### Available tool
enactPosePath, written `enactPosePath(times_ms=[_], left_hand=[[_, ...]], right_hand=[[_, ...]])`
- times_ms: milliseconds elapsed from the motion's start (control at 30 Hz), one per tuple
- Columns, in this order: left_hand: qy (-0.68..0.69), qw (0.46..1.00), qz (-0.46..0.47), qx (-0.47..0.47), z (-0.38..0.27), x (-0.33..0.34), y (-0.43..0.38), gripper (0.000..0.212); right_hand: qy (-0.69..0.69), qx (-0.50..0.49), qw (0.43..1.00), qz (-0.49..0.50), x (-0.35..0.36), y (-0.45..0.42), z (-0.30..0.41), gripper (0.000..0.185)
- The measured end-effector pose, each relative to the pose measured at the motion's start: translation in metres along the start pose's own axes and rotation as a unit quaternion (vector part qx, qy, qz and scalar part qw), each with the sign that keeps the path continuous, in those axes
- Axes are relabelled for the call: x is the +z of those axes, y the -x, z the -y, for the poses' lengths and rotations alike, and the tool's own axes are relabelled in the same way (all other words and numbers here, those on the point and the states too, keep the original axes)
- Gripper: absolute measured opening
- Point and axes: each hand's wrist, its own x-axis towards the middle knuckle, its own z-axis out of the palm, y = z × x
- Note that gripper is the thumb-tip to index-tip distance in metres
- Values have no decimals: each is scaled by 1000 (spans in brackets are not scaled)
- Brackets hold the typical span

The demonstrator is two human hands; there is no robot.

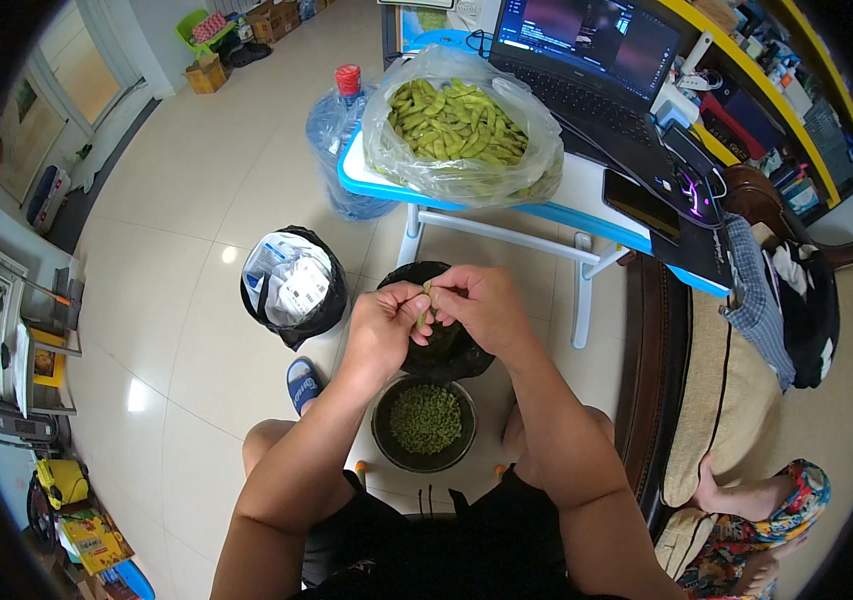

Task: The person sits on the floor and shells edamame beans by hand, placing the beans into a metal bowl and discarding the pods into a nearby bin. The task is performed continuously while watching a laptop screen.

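Note:
Both my hands meet over a bin lined with a black plastic bag (464,365). Between the fingertips of my left hand (389,322) and my right hand (483,304) is a green soybean pod (422,318), mostly covered by the fingers. Below the bin, between my legs, a round metal bowl (380,444) holds shelled green beans (426,420). On the table ahead, a clear plastic bag (456,186) stands open, full of unshelled pods (456,124).
A second black-lined bin (336,300) with packaging waste stands left. The blue-edged table (584,217) also bears a laptop (584,82) and a phone (640,204). Beside it is a large water bottle (333,142). Another person's bare leg (745,499) rests on the sofa (704,375) at right.

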Motion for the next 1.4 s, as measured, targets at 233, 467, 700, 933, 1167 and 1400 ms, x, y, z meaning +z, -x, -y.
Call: enactPosePath(times_ms=[233, 467, 700, 933, 1167, 1400], left_hand=[[-143, 989, -31, 7, -7, 6, 4, 17], [-197, 978, -49, 55, 3, 1, 3, 14], [-167, 983, -36, 72, 1, 1, 0, 14], [-52, 998, -31, 31, -4, 2, -4, 15], [-112, 993, -4, 43, -11, 0, -2, 14], [-224, 970, -16, 98, -11, -1, -1, 14]], right_hand=[[29, -16, 999, -1, 1, -2, -8, 12], [-10, -12, 1000, -2, 7, -6, -11, 8], [-13, -40, 999, -31, 13, -7, -13, 10], [-68, -73, 994, -48, 17, -4, -13, 11], [-48, -78, 995, -34, 12, -4, -17, 6], [-35, -67, 997, -32, 12, -4, -18, 2]])
